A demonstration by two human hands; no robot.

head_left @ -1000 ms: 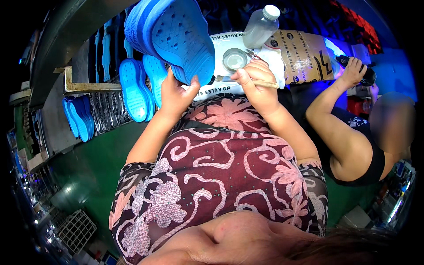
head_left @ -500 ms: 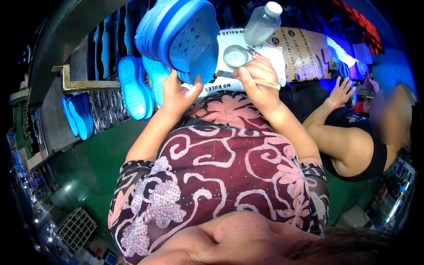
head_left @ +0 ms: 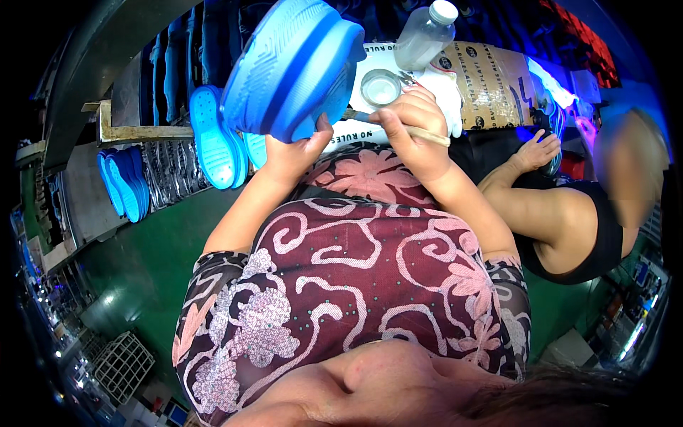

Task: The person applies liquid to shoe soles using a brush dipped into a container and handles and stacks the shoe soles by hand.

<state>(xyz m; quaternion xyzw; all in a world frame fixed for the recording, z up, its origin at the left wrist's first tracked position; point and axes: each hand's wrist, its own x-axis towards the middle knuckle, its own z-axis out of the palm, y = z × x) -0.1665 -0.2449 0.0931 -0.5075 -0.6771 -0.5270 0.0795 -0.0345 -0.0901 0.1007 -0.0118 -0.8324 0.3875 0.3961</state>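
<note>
My left hand (head_left: 293,151) grips a thick blue shoe sole (head_left: 284,71) by its near end, thumb on the inner face. The sole is tilted so that its ridged side wall faces me. In my right hand (head_left: 416,132) is a brush (head_left: 432,136) with a pale wooden handle. The brush's tip reaches the sole's inner face at its right edge; the sole partly hides it, so contact cannot be told. Just beyond my right hand, a round glass dish (head_left: 380,88) stands on a white printed sheet (head_left: 348,139).
A clear bottle with a white cap (head_left: 425,35) stands behind the dish. Cardboard (head_left: 492,85) lies to its right. More blue soles (head_left: 212,139) rest at the left, near a wooden rail (head_left: 146,133). A co-worker (head_left: 562,213) sits close on my right.
The sole has turned in my left hand, showing more side wall and less of its perforated inner face. My right hand with the brush has barely shifted. The co-worker's hand moved slightly.
</note>
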